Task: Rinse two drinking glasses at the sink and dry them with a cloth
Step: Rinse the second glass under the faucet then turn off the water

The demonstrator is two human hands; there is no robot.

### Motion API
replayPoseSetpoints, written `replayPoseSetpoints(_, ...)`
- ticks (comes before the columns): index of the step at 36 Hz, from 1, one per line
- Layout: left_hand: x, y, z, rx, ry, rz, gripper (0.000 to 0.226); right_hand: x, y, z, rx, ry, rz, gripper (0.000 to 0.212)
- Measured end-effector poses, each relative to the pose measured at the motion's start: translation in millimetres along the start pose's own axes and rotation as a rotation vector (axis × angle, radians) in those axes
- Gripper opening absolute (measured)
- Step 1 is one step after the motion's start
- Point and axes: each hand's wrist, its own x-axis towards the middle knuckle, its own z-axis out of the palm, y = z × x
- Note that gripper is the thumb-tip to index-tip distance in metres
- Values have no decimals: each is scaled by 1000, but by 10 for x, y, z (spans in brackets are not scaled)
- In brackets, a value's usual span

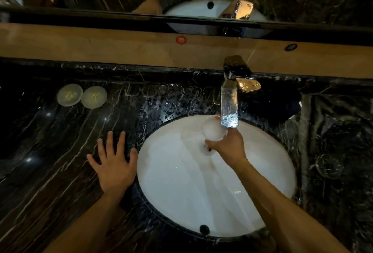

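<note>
One clear drinking glass sat gripped in the right hand beneath the chrome faucet, over the white oval sink basin, so rinsing seemed underway. Left of the basin, the left hand lay flat and spread on the black marble desk. A second clear glass waited right of the basin; next probably came swapping glasses.

Near the centre of the frame, the right hand grips a drinking glass under the chrome tap, above the white sink. At lower left, the left hand lies flat with spread fingers on the dark marble counter. Two round coasters sit at upper left. A second glass stands at the right edge.
</note>
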Motion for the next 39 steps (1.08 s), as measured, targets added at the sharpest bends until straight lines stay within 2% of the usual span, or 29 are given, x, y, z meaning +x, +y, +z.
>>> replayPoseSetpoints(4,4,3,-9,-6,1,-1,67,-9,-16,-52,-61,145,-30,73)
replayPoseSetpoints(9,-1,4,-5,-4,3,4,67,29,18,-206,-76,136,-30,87)
replayPoseSetpoints(14,-1,-1,-3,-2,6,1,66,85,124,-446,108,-93,87,74)
replayPoseSetpoints(18,-2,3,-4,-3,7,5,66,91,211,-549,248,-302,210,82)
replayPoseSetpoints(21,-5,6,-11,-4,9,3,66,82,241,-550,254,-434,213,83)
replayPoseSetpoints(24,-7,8,-10,-9,8,0,67,70,239,-477,247,-467,182,78)
replayPoseSetpoints(28,2,3,-12,1,4,1,68,31,199,-281,185,-344,109,91)
replayPoseSetpoints(35,-5,21,-32,3,5,-1,68,-22,85,-60,20,-42,-27,72)
replayPoseSetpoints(39,1,11,-19,7,0,-3,68,-28,129,-67,8,79,-68,77)
